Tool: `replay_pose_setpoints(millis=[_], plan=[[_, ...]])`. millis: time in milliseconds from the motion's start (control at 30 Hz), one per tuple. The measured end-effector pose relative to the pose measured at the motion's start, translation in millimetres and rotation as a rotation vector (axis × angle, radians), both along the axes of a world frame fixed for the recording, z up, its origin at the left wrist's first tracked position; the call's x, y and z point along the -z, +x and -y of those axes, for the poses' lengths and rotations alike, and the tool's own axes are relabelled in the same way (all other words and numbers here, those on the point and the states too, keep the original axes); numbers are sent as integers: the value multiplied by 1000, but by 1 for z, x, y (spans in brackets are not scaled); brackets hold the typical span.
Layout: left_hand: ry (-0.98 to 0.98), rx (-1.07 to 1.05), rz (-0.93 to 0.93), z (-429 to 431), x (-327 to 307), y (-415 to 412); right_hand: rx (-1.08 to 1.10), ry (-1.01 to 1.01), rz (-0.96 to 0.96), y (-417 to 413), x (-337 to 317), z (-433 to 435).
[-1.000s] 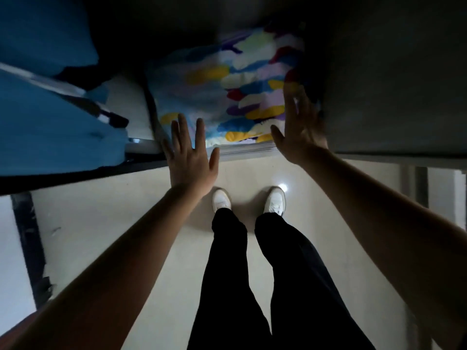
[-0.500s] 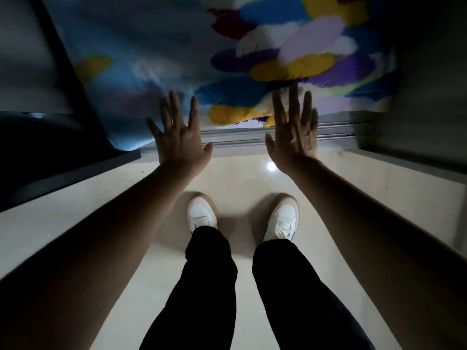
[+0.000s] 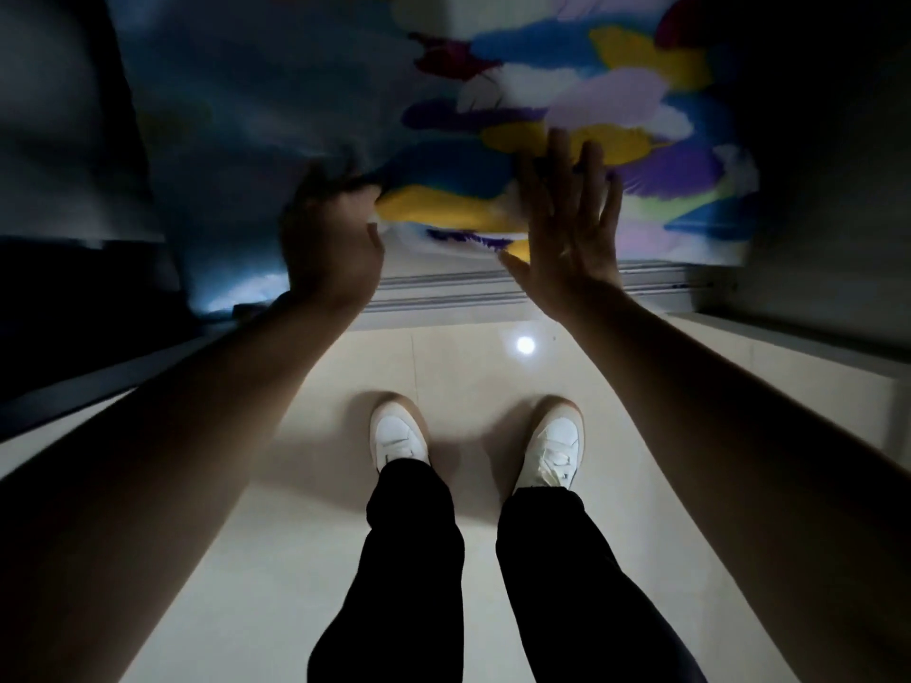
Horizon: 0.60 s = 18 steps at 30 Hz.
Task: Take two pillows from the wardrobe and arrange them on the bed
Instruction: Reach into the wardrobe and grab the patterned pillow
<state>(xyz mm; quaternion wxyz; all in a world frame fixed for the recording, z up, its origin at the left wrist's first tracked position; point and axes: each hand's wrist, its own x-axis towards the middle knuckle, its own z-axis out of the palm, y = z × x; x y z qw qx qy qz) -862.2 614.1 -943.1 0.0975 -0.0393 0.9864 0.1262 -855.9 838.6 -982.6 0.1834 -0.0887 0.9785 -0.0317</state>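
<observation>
The feather-print pillow (image 3: pixel 567 115) is sitting low in the wardrobe (image 3: pixel 813 189), just behind its sliding-door track (image 3: pixel 517 288). Half a second ago both hands were hovering open before it; now the left hand (image 3: pixel 332 248) is curling its blurred fingers (image 3: pixel 325 177) into the pillow's lower edge, while the right hand (image 3: pixel 567 239) is pressing against the fabric with fingers spread wide. The first pickup is probably beginning.
</observation>
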Motion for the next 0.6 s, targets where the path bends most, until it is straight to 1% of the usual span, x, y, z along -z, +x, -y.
replay_pose_setpoints(millis=[67,133,200,267,333,400,500,600], plan=[[-5,12,-59,16,-30,-9,12,16,-38,-21,-25,9],[-63,81,-80,31,-52,-18,1,1,-37,-38,-48,17],[-116,135,-51,39,-64,-20,-9,-31,-30,-46,-69,25],[-124,129,40,35,-74,-11,1,-89,-29,-44,-88,31],[-145,160,120,24,-80,1,-11,-144,-11,-31,-102,34],[-206,248,164,15,-85,9,-15,-170,-7,-10,-116,34],[-264,268,202,3,-97,17,71,-228,-31,20,-138,31],[-274,282,204,-6,-114,27,157,-242,55,47,-161,31]])
